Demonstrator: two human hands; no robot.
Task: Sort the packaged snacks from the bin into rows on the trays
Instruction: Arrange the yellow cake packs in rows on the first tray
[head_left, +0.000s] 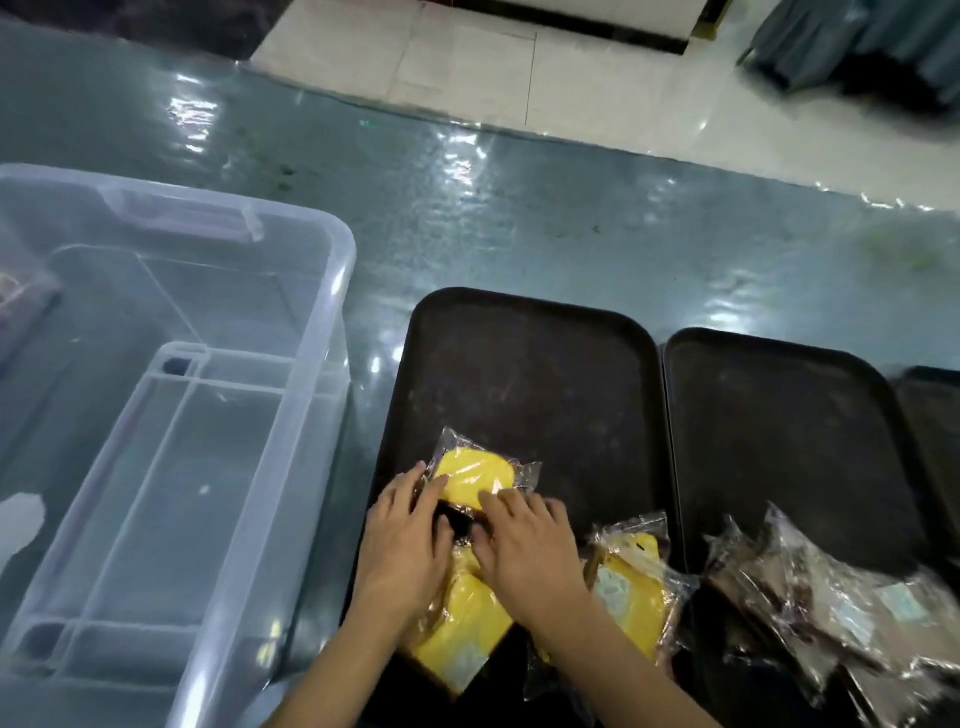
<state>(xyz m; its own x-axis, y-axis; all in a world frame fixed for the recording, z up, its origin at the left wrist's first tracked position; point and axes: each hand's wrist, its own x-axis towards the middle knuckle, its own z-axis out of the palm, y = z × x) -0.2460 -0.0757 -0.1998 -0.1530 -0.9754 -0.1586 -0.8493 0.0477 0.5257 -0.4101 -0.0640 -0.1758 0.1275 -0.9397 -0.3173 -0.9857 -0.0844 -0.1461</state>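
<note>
Looking down from the head cam: left hand (402, 535) and right hand (524, 545) press flat, fingers fairly straight, on a clear-wrapped yellow snack packet (475, 475) on the dark rectangular tray (519, 364). Slick wrap could skid, messing the row.

both hands (457, 540) side by side; fingers extended

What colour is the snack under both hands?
Yellow, in a clear wrapper: the snack on the left tray, seen in the head view.
</note>
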